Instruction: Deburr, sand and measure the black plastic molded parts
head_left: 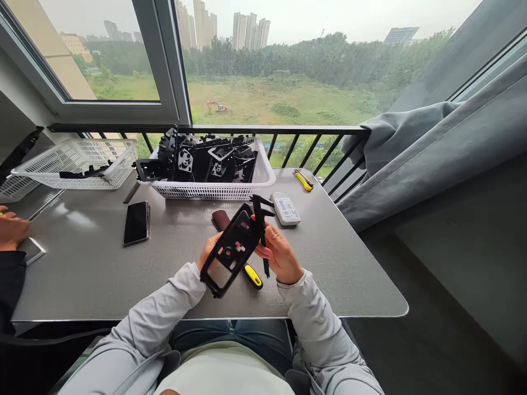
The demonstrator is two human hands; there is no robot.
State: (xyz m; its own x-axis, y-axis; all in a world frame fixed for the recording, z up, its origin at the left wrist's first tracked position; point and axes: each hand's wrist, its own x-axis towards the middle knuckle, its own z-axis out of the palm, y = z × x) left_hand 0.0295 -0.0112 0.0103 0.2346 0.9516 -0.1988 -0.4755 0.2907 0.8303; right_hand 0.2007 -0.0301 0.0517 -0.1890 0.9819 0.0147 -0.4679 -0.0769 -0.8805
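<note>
At the far left, a co-worker's hand is noted at the table edge; whether anything is gripped by it cannot be told. Beyond it, a shallow white basket is set with one end over a second basket, whose contents cannot be seen. In the shallow basket, only a few dark pieces are seen. A phone is laid on the table. The large basket is heaped above its rim with black parts, some overhanging its left end.

In front of it, the edge of a black frame is gripped by the curled left hand, tilted above the table. A caliper is held in the closed fingers of the right hand, its head beside the frame's upper end; contact cannot be confirmed. Work on this one piece is judged to be under way and unfinished; whether the heaped parts have been handled cannot be determined. A yellow-and-black handle is partly covered below. To the right, a white box and a yellow cutter are recorded, both lying unheld.
</note>
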